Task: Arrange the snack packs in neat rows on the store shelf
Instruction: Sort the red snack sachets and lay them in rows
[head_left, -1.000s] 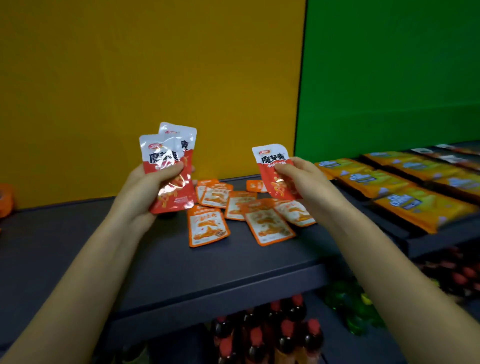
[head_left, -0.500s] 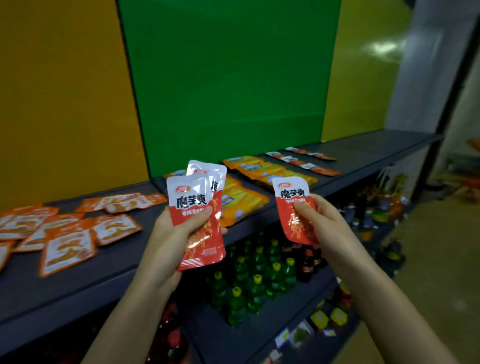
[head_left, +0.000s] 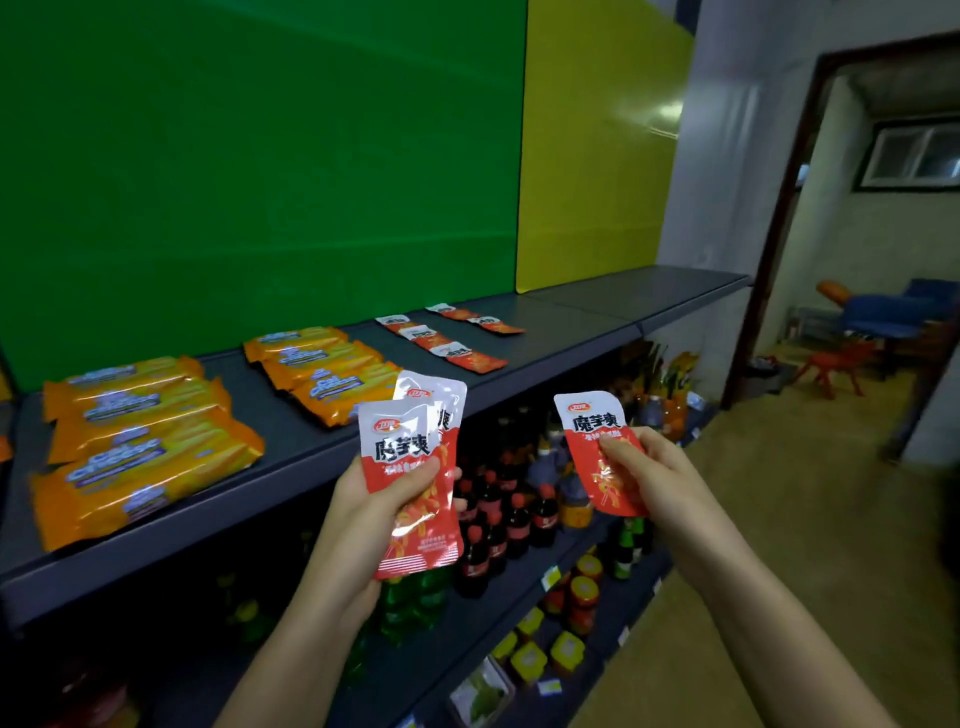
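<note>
The two overlapped snack packs (head_left: 400, 441) in the left hand (head_left: 363, 519) and the single pack (head_left: 587, 421) in the right hand (head_left: 660, 483) look light, thin and floppy, their glossy film likely slippery, so a pinch across the flat lower half suits them. Each hand is clamped thumb over fingers, its packs rising toward 12 o'clock. All are held off the shelf (head_left: 597, 306), with matching packs (head_left: 470, 357) lying farther at 12 o'clock

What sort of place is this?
Probably a small shop: a shelf carries rows of orange snack packs; bottled drinks crowd the lower shelf; the left hand and right hand hold red packs.
</note>
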